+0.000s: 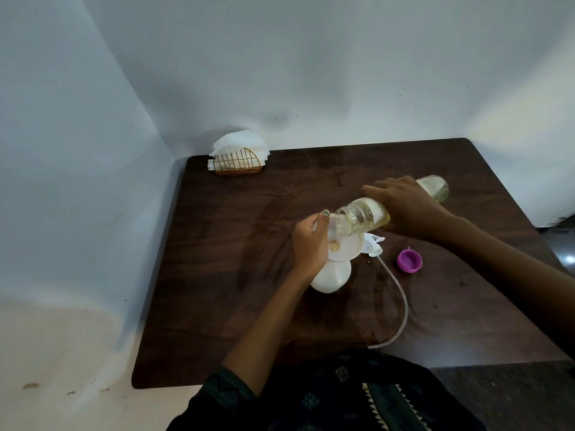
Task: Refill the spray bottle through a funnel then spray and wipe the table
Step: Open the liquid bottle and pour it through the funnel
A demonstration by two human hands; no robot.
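A white spray bottle [331, 279] stands on the dark wooden table [236, 244] with a white funnel [441, 245] set in its neck. My left hand [309, 242] grips the funnel's left rim. My right hand [407, 206] holds a clear refill bottle [362, 217] tipped almost level, its open mouth over the funnel. Pale yellow liquid sits in the funnel's bottom. The bottle's far end shows beyond my right hand. The white spray head [375, 244] lies on the table just right of the funnel, its clear tube [404, 309] curving toward me.
A purple cap [409, 260] lies open side up to the right of the spray head. A gold wire holder with white napkins [239, 158] stands at the table's far left corner against the wall. The table's left edge runs beside the wall.
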